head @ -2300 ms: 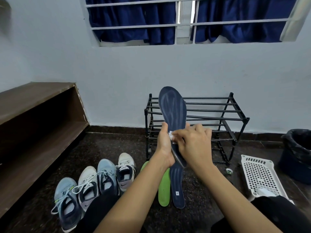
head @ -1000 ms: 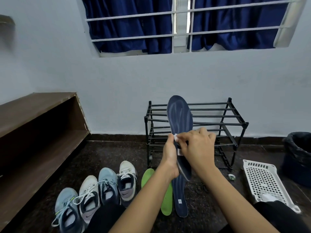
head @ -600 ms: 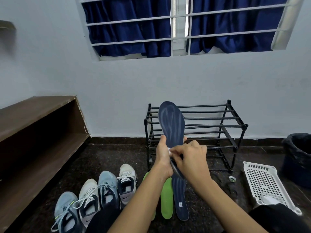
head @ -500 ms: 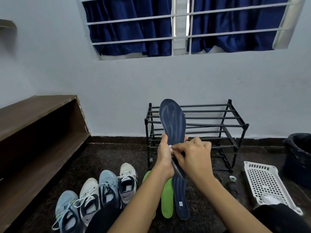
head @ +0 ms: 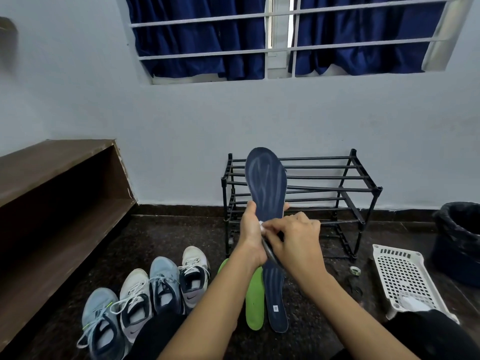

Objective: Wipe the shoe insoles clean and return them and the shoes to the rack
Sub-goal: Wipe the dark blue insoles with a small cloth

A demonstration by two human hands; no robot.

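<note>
Gripping the insole (head: 266, 183) at its waist, left hand (head: 250, 235) holds it upright in front of the rack (head: 363, 188); right hand (head: 296, 240) pinches a white wipe (head: 261, 226) against it. Best to brace the floppy sole firmly and stroke toe to heel, both faces. Shoes (head: 155, 287) sit left of rack.

wipe (head: 261, 225) was mostly hidden under right hand (head: 296, 240); heel of held insole (head: 266, 183) sat behind it; bin (head: 459, 237) was cut by right edge; floor insole label (head: 275, 308) was too small to read
</note>
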